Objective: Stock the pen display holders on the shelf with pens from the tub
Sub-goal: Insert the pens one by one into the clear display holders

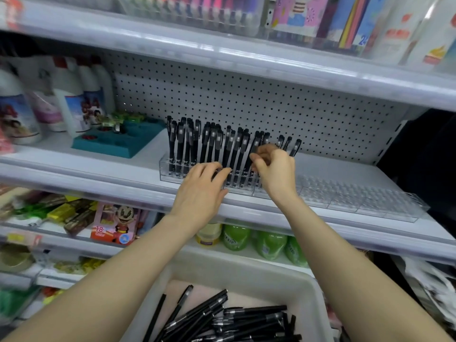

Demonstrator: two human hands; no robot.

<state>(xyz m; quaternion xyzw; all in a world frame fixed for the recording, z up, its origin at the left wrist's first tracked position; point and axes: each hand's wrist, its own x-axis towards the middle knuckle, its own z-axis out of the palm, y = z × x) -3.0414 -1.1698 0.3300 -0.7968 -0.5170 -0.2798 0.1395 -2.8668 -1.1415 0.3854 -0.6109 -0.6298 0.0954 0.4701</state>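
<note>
Centre frame: right hand [274, 169] pinches 1 pen [254, 149]. Drop it straight into the holder [345, 197]. Left hand [204, 190] fingers curled, grip unclear.

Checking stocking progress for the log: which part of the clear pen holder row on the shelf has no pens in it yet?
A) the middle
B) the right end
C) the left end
B: the black pens stand in the left and middle sections, while the clear holder sections at the right end show only bare slots.
</note>
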